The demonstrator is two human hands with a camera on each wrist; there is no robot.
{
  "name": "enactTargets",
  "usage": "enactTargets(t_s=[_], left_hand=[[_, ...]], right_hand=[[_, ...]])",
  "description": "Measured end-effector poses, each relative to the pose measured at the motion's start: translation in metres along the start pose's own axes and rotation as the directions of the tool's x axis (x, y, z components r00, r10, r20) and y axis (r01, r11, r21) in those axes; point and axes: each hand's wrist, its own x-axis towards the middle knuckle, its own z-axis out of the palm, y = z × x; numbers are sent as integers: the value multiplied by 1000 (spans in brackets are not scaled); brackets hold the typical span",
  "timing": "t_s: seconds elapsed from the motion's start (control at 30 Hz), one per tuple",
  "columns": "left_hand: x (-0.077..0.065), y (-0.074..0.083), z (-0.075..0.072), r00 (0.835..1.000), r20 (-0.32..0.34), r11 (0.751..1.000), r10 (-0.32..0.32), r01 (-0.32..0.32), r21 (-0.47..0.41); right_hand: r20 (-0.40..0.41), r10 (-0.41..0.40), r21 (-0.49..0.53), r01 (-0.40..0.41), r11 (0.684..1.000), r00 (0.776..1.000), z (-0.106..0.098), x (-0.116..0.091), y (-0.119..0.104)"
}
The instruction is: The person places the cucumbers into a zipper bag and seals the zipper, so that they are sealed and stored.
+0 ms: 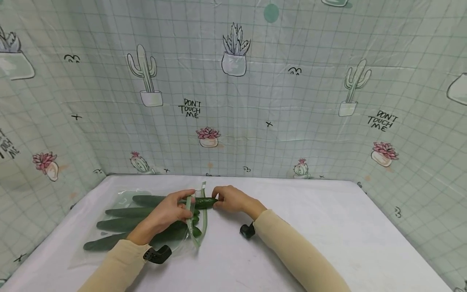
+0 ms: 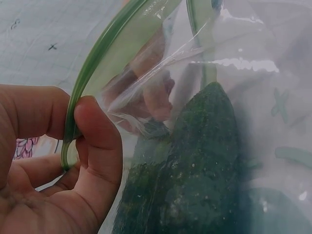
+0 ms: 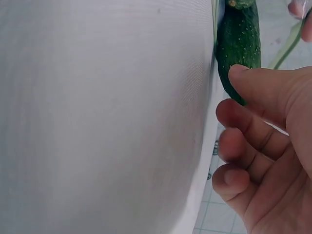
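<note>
A clear zip bag (image 1: 78, 255) with a green edge lies on the left part of the table with several cucumbers (image 1: 122, 224) side by side inside. My left hand (image 1: 164, 211) pinches the bag's green edge (image 2: 92, 63) between thumb and fingers and lifts it off the other edge, so the mouth gapes. My right hand (image 1: 233, 199) pinches the tip of the farthest cucumber (image 1: 205, 202), which sticks out through the mouth. The right wrist view shows the thumb on this cucumber (image 3: 239, 41) and the other fingers curled below. The left hand partly hides the cucumbers.
The white table (image 1: 292, 243) stretches right of the bag. Behind it hangs a curtain (image 1: 270, 93) with a grid and cactus print. A black camera mount (image 1: 158, 254) sits at the left wrist, another mount (image 1: 247, 230) at the right.
</note>
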Motion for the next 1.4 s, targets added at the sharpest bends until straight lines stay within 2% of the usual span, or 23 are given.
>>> enactTargets(t_s=[0.17,0.5,0.73,1.1,1.4], left_hand=[[-1,0,-3,1000,14,1000,7,-7,-5],[1,2,1,1000,6,1000,14,-14,-19],[0,5,1,1000,13,1000,6,-6,-14],[0,5,-1,1000,15,1000,4,-4,-23],[-2,8,-3,1000,-7,1000,8,-8,-13]], right_hand=[[1,-15,29,15,999,1000,-1,0,-2],[-7,6,160,-5,987,1000,-4,0,-3],[-31,-31,173,36,984,999,-8,7,-8],[13,-39,227,35,973,999,-2,12,-23],[50,-78,215,65,974,996,6,16,-32]])
